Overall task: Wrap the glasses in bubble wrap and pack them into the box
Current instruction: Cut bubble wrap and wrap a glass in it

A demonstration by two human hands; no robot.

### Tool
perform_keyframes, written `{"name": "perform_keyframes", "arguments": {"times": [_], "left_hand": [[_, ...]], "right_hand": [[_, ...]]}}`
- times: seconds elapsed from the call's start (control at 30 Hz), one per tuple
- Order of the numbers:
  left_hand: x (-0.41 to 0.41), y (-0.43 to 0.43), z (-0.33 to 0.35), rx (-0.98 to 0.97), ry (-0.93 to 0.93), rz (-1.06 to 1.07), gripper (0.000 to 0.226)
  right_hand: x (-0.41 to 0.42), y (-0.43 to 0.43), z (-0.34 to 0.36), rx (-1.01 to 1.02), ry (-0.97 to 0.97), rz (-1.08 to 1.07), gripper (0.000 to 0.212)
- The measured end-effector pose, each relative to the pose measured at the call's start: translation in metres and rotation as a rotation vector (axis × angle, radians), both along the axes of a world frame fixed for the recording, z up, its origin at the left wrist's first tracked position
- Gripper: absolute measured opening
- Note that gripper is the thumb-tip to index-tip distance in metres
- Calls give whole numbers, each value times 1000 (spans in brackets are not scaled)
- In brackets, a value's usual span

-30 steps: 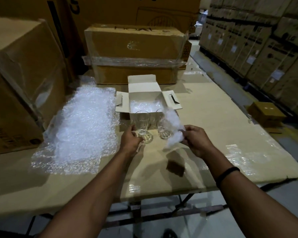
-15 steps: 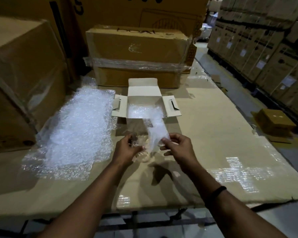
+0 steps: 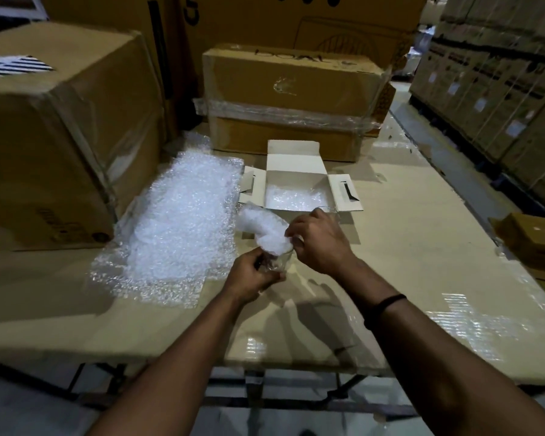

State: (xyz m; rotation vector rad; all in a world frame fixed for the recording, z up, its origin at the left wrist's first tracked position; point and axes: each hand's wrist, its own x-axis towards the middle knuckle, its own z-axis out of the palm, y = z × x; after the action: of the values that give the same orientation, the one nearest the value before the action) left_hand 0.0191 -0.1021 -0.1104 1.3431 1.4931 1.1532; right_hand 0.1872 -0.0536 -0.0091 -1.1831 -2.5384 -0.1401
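Left hand [image 3: 251, 280] grips glass [image 3: 279, 262] from below; right hand [image 3: 320, 239] pinches bubble wrap piece [image 3: 266, 229] draped over its rim.

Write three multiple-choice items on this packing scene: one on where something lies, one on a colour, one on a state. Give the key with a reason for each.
1. Where does the large bubble wrap sheet lie relative to the small white box?
A. To its left on the table
B. Inside it
C. On the floor beneath the table

2. What colour is the band on the right wrist?
A. White
B. Black
C. Red

3. What state is the small white box in?
A. Taped shut
B. Crushed flat
C. Open, flaps spread

Key:
1 A, the sheet is spread on the table surface left of the box.
2 B, a dark black band circles the wrist behind the right hand.
3 C, the lid stands up and both side flaps fold outward, showing padding inside, while the left hand holds a glass and the right hand presses a bubble wrap piece onto it.
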Motion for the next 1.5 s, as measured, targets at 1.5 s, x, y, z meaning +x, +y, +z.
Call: {"name": "perform_keyframes", "arguments": {"times": [1.5], "left_hand": [[-7, 7, -7, 25, -90, -87, 59]], "right_hand": [[-18, -2, 23, -393, -568, 69, 48]]}}
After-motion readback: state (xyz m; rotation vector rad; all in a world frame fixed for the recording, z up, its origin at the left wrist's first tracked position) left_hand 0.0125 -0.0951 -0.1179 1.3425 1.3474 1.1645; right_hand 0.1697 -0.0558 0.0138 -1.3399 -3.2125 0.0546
